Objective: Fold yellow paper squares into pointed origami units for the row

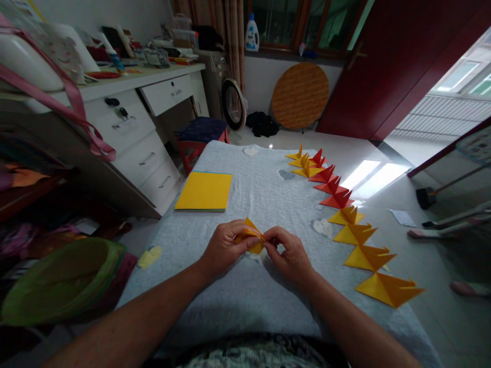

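Both my hands meet over the middle of the grey-blue padded table (245, 301). My left hand (224, 246) and my right hand (289, 254) pinch a small folded yellow paper piece (251, 236) between their fingertips, just above the cloth. A stack of square coloured paper (204, 191) with a yellow top sheet lies farther back on the left. Along the right side runs a row of finished folded pieces, yellow ones (387, 289) nearest and red ones (333, 190) farther back.
A white desk with drawers (153, 128) stands at the left, with a red stool (199, 135) beside it. A green bag (61, 278) sits at the lower left. A round wooden board (300, 95) leans on the far wall.
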The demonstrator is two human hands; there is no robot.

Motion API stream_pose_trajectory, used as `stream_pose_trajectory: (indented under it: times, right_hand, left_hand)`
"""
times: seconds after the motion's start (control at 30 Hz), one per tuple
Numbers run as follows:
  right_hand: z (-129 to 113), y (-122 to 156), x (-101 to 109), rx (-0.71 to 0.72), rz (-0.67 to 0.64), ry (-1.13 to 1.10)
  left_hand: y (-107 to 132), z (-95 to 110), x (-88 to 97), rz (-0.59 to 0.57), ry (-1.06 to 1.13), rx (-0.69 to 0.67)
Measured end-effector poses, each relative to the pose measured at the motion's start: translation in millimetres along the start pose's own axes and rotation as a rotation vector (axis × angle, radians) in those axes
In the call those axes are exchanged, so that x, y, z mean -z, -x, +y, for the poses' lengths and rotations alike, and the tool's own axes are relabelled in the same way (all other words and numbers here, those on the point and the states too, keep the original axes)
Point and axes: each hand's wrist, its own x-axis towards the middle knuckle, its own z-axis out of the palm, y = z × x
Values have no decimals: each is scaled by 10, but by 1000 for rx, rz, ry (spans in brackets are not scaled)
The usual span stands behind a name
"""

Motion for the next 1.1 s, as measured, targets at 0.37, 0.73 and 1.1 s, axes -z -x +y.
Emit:
stream_pose_trajectory:
  times: [0.37, 0.73, 1.1]
  right_hand:
    - [18, -19, -36, -143, 39, -190]
    - [-42, -30, 12, -113, -28, -124]
    - [-60, -25, 19, -76, -45, -83]
  left_hand:
    - [12, 36, -17, 78, 13, 18]
    - [42, -9, -55, 89, 67, 81]
    - [46, -3, -54, 172, 277, 220]
